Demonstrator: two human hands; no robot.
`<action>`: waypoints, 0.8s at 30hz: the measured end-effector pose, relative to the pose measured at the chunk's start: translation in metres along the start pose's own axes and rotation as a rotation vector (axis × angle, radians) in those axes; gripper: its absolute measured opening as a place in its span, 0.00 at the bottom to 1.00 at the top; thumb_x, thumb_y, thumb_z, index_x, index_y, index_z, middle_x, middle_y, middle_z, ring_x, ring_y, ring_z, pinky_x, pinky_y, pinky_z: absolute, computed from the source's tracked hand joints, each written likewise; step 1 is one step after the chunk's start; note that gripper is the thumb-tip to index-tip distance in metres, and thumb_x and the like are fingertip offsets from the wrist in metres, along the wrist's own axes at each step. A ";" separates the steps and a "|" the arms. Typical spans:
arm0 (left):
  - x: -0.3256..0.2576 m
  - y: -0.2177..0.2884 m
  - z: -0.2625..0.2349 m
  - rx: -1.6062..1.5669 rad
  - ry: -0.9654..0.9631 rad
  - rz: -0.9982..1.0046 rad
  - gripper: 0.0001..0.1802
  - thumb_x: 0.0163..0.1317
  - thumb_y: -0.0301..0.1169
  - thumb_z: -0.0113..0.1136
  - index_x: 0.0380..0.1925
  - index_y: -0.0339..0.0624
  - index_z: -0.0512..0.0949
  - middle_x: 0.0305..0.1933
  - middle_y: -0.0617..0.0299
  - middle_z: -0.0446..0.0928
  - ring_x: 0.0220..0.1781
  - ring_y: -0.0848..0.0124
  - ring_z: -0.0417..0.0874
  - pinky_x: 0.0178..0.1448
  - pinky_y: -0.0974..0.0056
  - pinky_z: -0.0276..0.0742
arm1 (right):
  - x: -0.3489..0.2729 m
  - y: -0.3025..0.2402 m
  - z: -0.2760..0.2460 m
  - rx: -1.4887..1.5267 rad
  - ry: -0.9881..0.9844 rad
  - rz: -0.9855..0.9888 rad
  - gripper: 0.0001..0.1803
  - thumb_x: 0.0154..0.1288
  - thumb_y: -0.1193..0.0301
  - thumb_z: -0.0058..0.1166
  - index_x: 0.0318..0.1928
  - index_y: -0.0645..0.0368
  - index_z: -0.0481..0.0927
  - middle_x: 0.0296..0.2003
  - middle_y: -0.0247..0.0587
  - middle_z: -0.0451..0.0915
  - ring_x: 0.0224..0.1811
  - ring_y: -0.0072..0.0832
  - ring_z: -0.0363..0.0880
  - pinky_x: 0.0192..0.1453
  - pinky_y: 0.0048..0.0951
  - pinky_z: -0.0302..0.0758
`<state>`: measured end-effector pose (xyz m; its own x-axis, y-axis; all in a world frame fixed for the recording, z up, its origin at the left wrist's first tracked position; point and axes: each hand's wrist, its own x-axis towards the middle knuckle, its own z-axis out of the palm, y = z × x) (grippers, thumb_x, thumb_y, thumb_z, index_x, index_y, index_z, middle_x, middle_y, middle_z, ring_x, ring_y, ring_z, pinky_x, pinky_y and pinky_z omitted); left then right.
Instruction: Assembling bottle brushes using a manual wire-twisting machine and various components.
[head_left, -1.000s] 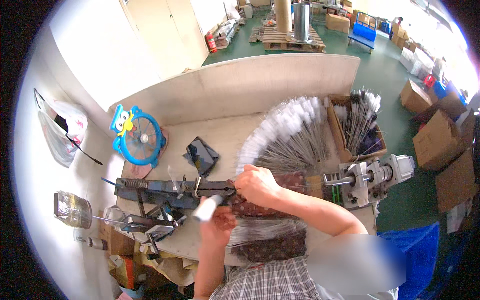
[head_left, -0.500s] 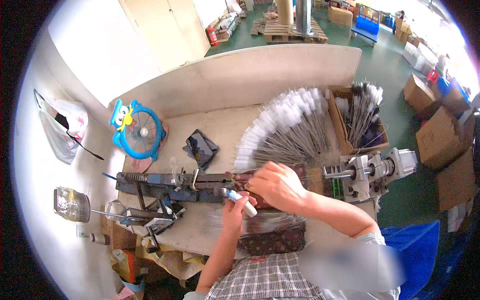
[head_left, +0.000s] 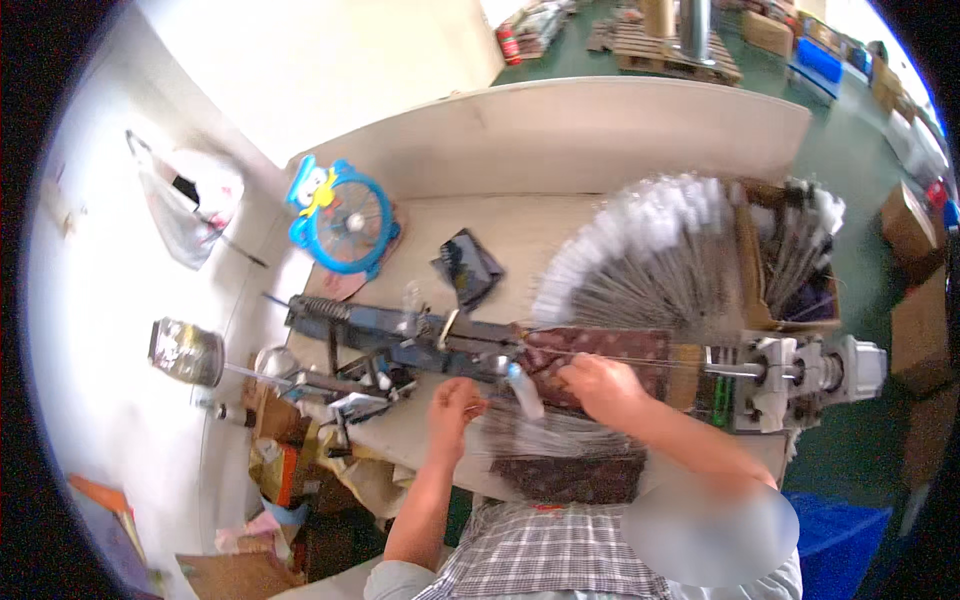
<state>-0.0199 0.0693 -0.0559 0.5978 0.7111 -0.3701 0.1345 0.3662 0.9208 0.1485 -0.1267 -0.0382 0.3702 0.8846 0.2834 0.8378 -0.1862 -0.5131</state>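
Observation:
My left hand (head_left: 457, 408) is closed, fingertips pinched beside the near edge of the long dark metal fixture (head_left: 395, 338). Whatever the pinch holds, if anything, is too small to tell. To its right a lever with a white handle (head_left: 525, 392) points toward me, apart from both hands. My right hand (head_left: 603, 388) has its fingers curled together over the dark red patterned cloth (head_left: 628, 347); what they hold is blurred. A thin rod (head_left: 735, 370) runs from the grey machine head (head_left: 800, 375) toward the fixture. Thin wires (head_left: 560, 438) lie in a bundle before my hands.
White-tipped wire brushes (head_left: 650, 240) fan out at the back, with more in a cardboard box (head_left: 755, 265) beside them. A blue cartoon-shaped fan (head_left: 345, 220) and a dark folded cloth (head_left: 468, 270) lie farther left. A raised panel (head_left: 600, 130) borders the table's far side.
My left hand has let go of the white handle and moved left. My right hand has shifted slightly toward me, away from the fixture. The whole view has swung left.

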 end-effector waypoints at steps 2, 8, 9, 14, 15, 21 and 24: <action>0.013 -0.008 -0.054 -0.191 0.100 -0.074 0.15 0.58 0.40 0.60 0.39 0.43 0.73 0.31 0.65 0.75 0.31 0.72 0.78 0.38 0.66 0.76 | -0.001 -0.001 -0.007 0.029 0.002 -0.031 0.15 0.48 0.79 0.51 0.40 0.58 0.75 0.34 0.42 0.73 0.39 0.39 0.77 0.40 0.37 0.76; 0.016 0.000 -0.112 -0.487 0.222 -0.194 0.09 0.59 0.39 0.58 0.32 0.47 0.77 0.27 0.71 0.74 0.29 0.74 0.76 0.35 0.68 0.74 | 0.003 -0.009 -0.008 0.137 -0.001 -0.022 0.16 0.50 0.79 0.49 0.43 0.60 0.75 0.36 0.45 0.76 0.40 0.42 0.77 0.43 0.37 0.75; 0.018 -0.001 -0.114 -0.489 0.205 -0.165 0.09 0.59 0.39 0.59 0.32 0.47 0.77 0.25 0.71 0.74 0.29 0.74 0.75 0.35 0.68 0.74 | 0.004 -0.011 -0.007 0.138 -0.023 -0.006 0.17 0.50 0.80 0.49 0.44 0.60 0.75 0.37 0.46 0.76 0.41 0.42 0.77 0.44 0.38 0.75; 0.026 -0.010 -0.112 -0.635 0.255 -0.170 0.07 0.59 0.36 0.58 0.31 0.46 0.77 0.23 0.70 0.73 0.26 0.74 0.74 0.32 0.67 0.72 | 0.000 -0.019 -0.018 0.102 -0.072 0.021 0.19 0.48 0.82 0.52 0.45 0.62 0.75 0.39 0.47 0.78 0.41 0.44 0.77 0.44 0.38 0.76; 0.025 -0.009 -0.107 -0.680 0.266 -0.171 0.06 0.59 0.35 0.58 0.31 0.46 0.77 0.23 0.69 0.73 0.26 0.73 0.73 0.31 0.67 0.71 | -0.001 -0.021 -0.024 0.086 -0.029 -0.009 0.18 0.48 0.81 0.53 0.44 0.61 0.76 0.37 0.46 0.78 0.41 0.43 0.77 0.43 0.37 0.76; -0.029 -0.016 0.004 0.020 -0.117 0.254 0.07 0.60 0.31 0.57 0.33 0.38 0.77 0.25 0.63 0.75 0.27 0.73 0.75 0.32 0.68 0.71 | 0.008 -0.029 -0.077 -0.125 0.296 -0.104 0.12 0.49 0.75 0.57 0.38 0.56 0.81 0.31 0.38 0.81 0.36 0.35 0.77 0.41 0.34 0.73; -0.046 0.002 0.086 -0.276 -0.296 -0.031 0.08 0.62 0.30 0.56 0.35 0.36 0.77 0.29 0.61 0.78 0.28 0.75 0.76 0.33 0.70 0.72 | 0.009 -0.011 -0.078 0.065 0.288 0.100 0.11 0.52 0.71 0.59 0.38 0.57 0.82 0.29 0.41 0.81 0.34 0.38 0.78 0.40 0.35 0.74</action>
<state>0.0208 -0.0144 -0.0260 0.8038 0.5085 -0.3087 -0.0369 0.5605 0.8273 0.1741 -0.1500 0.0329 0.5557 0.7039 0.4424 0.7675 -0.2298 -0.5984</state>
